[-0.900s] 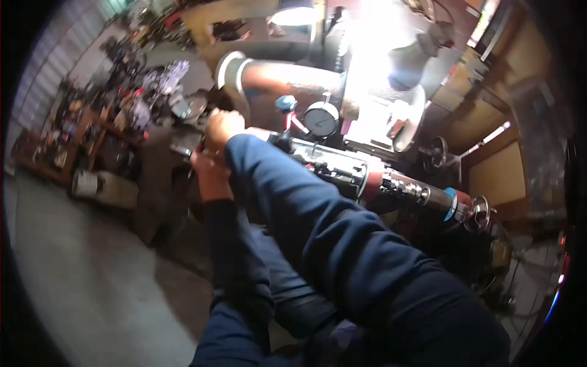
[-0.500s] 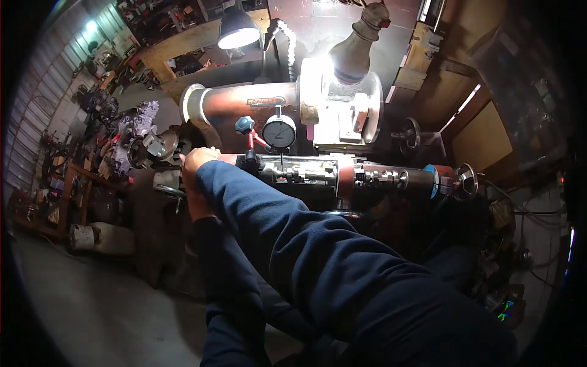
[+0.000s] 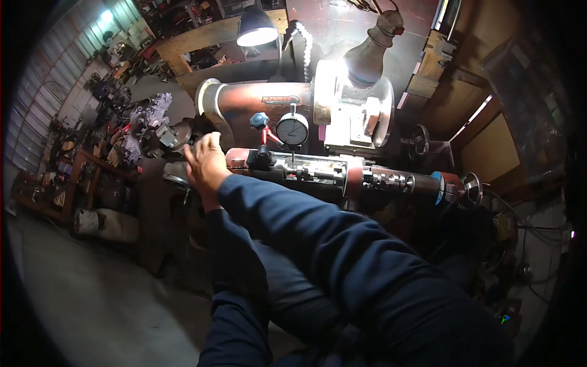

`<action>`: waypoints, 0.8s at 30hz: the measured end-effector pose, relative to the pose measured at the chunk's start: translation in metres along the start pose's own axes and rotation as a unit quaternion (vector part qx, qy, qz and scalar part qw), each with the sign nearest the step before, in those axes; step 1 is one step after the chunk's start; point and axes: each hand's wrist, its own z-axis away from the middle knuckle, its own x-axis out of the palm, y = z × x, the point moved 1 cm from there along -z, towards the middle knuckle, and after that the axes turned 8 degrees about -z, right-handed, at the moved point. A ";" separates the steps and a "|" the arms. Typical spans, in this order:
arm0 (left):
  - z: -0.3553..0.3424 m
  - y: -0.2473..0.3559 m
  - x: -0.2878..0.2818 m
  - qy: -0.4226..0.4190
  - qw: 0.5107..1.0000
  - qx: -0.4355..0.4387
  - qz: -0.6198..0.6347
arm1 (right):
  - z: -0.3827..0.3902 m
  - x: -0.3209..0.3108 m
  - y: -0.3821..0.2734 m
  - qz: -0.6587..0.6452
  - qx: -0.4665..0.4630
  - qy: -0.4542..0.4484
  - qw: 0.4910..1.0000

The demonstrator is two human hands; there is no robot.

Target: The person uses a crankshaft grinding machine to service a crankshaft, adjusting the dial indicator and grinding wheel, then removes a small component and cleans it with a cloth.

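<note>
My right hand [image 3: 205,160] reaches across my body to the left end of a bench machine [image 3: 318,171] with a long steel spindle. It lies over a metal part [image 3: 174,175] there, and its fingers are turned away, so its grip is hidden. Of my left hand [image 3: 211,200] only a strip of skin shows under the right one, above a dark blue sleeve that rises from the lower edge. A round dial gauge [image 3: 292,129] and a blue knob [image 3: 259,119] stand just right of the hands.
A red-brown cylindrical housing [image 3: 263,98] sits behind the spindle under two lit lamps [image 3: 255,27]. A handwheel [image 3: 471,186] ends the spindle at right. Engine parts [image 3: 150,119], wooden racks [image 3: 79,177] and a pale tank [image 3: 104,223] crowd the left, beside concrete floor [image 3: 92,300].
The view has swung, so the machine now sits lower and more central and the hanging lamp shows. Both hands have stayed at the machine's left end, the left one now more covered.
</note>
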 end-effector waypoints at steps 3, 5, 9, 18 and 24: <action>0.008 0.032 -0.051 0.153 0.968 0.163 -0.110 | 0.036 -0.139 -0.007 -0.239 -0.254 -0.006 0.937; 0.032 0.043 -0.026 0.201 0.894 0.342 -0.207 | 0.064 -0.219 0.049 -0.336 -0.240 -0.063 0.909; 0.113 0.058 0.026 0.062 0.739 0.567 -0.359 | 0.116 -0.259 0.168 -0.210 -0.042 0.025 0.977; 0.129 0.000 0.040 -0.066 0.681 0.600 -0.414 | 0.100 -0.231 0.194 -0.112 -0.034 -0.223 0.968; 0.125 -0.013 0.040 -0.057 0.632 0.583 -0.508 | 0.102 -0.225 0.195 -0.077 -0.022 -0.227 0.971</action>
